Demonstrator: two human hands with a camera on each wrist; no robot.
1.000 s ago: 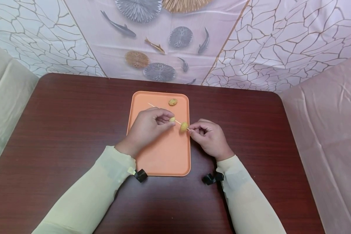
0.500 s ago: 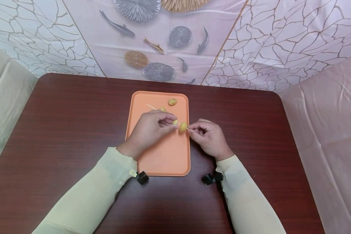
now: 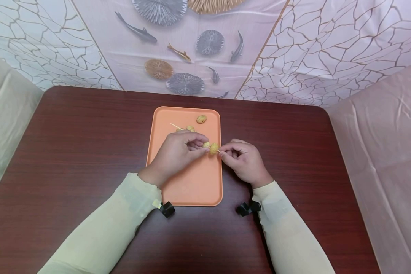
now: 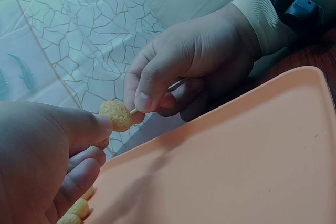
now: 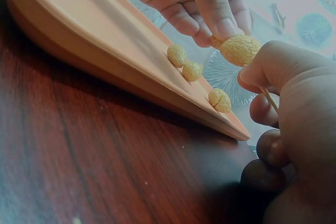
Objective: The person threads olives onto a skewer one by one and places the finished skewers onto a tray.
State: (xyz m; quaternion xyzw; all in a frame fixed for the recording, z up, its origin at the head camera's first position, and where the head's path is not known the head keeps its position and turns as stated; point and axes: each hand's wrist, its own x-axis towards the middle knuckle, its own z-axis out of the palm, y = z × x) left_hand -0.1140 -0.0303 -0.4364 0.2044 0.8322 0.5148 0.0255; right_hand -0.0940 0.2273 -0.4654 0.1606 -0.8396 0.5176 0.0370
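Observation:
Over the tray, a thin wooden skewer [image 3: 175, 126] runs between my hands, its pointed end showing past the left hand. Two wrinkled yellow balls sit on it close together. My left hand [image 3: 176, 152] pinches the inner ball [image 3: 206, 145] between thumb and fingers, hiding part of it. The outer ball [image 4: 116, 115] is right beside my right fingertips. My right hand [image 3: 244, 160] pinches the skewer's near end, seen as a short stick [image 5: 270, 99] in the right wrist view.
An orange tray [image 3: 191, 190] lies on the dark wooden table [image 3: 89, 152]. Three loose balls rest at its far end, including one at the back right [image 3: 201, 119] and a pair partly behind the left hand [image 3: 190, 128]. A patterned cloth [image 3: 209, 76] hangs behind.
My left hand has slid the inner ball rightward along the skewer, nearly up to the outer one. Loose balls behind that hand have come into view. My right hand stays almost still.

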